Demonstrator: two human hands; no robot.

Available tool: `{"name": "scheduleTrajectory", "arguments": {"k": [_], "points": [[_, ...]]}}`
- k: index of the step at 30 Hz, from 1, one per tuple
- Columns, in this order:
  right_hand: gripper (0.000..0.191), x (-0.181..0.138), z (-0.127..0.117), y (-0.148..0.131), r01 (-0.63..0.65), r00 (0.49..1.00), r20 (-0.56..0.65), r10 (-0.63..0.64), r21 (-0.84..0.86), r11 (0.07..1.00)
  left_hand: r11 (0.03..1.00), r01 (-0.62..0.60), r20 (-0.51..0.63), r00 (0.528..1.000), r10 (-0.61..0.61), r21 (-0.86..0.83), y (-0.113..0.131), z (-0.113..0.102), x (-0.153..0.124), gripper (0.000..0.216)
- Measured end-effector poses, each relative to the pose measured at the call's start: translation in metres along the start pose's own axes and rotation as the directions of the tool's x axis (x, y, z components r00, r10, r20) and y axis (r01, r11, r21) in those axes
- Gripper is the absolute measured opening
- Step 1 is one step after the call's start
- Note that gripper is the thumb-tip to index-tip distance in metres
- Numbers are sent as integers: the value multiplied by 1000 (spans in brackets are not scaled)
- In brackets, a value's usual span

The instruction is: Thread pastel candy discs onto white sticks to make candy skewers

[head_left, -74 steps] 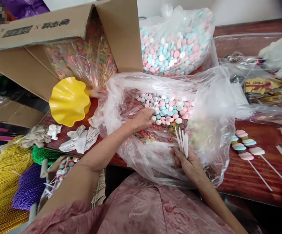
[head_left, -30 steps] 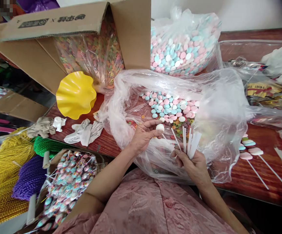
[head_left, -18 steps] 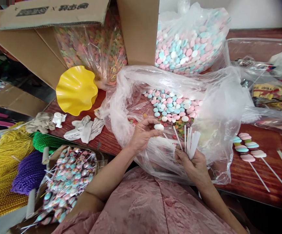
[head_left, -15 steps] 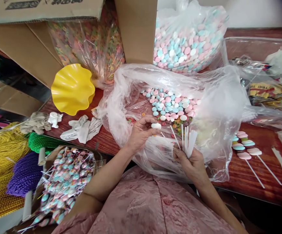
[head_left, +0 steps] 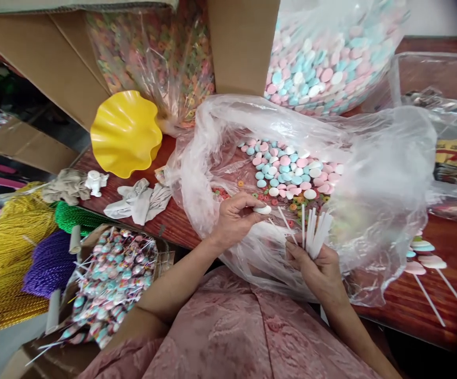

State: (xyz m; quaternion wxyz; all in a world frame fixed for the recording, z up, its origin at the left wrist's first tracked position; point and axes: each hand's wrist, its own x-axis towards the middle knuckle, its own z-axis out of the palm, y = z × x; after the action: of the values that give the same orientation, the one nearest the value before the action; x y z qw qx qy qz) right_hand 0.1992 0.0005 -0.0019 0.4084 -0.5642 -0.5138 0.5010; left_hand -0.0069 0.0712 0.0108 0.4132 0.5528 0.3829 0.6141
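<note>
Between the thumb and fingers of my left hand (head_left: 234, 218) is a white oval disc (head_left: 263, 209), pinched at its edge. My right hand (head_left: 321, 268) is closed around a bundle of white sticks (head_left: 317, 231); one stick (head_left: 284, 217) leans out to the left, toward the disc but apart from it. Both hands are over an open clear plastic bag (head_left: 386, 210). Inside it lie pink, blue and white discs (head_left: 285, 171) and small coloured rings (head_left: 241, 183). At the right, threaded discs on sticks (head_left: 431, 262) rest on the table.
A yellow wavy bowl (head_left: 123, 134) and crumpled gloves (head_left: 139, 202) are at the left. Behind stand a bag of rings (head_left: 157, 58) and a bag of discs (head_left: 331, 63). Below left, a carton holds wrapped sticks (head_left: 110, 284) beside coloured cord bundles (head_left: 49, 263).
The camera view has shifted, so most things appear farther right or larger. My left hand still pinches the white disc, now turned flatter, and my right hand keeps the sticks.
</note>
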Motion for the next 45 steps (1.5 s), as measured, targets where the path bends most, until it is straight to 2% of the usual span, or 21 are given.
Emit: {"name": "scheduleTrajectory", "arguments": {"k": [5, 11, 16, 21, 26, 30, 32, 36, 40, 43, 45], "points": [[24, 5, 5, -5, 21, 1000, 2, -21, -9, 1000, 974, -199, -16, 979, 202, 104, -2, -2, -2, 8], [19, 10, 12, -19, 133, 990, -33, -135, -49, 990, 941, -279, 57, 960, 273, 191, 3, -4, -2, 10], [15, 12, 18, -20, 244, 962, -88, -257, -132, 961, 957, -236, -33, 969, 245, 167, 3, 0, -5, 18], [18, 4, 32, -10, 162, 981, -105, -161, 0, 987, 940, -257, -118, 951, 287, 223, 3, 5, -4, 16], [21, 2, 43, -12, 113, 979, -185, -79, 177, 978, 902, -294, -91, 937, 338, 316, 3, 9, -2, 10], [22, 6, 53, -21, 106, 975, -219, -43, 284, 953, 970, -183, -223, 951, 216, 159, -1, 12, 4, 16], [21, 8, 58, -24, 112, 978, -203, -45, 329, 938, 977, -181, -249, 947, 204, 112, -3, 12, 8, 18], [18, 9, 66, -22, 146, 976, -201, -78, 350, 925, 936, -271, -202, 927, 317, 225, -4, 8, 14, 19], [17, 7, 65, -14, 190, 966, -219, -135, 253, 949, 873, -341, -134, 904, 407, 348, -1, 6, 14, 18], [18, 6, 62, -8, 210, 963, -208, -170, 184, 960, 857, -365, -89, 902, 422, 363, 1, 7, 9, 17], [20, 6, 59, -6, 202, 965, -200, -170, 154, 967, 890, -329, -114, 918, 379, 316, 3, 8, 6, 16]]}}
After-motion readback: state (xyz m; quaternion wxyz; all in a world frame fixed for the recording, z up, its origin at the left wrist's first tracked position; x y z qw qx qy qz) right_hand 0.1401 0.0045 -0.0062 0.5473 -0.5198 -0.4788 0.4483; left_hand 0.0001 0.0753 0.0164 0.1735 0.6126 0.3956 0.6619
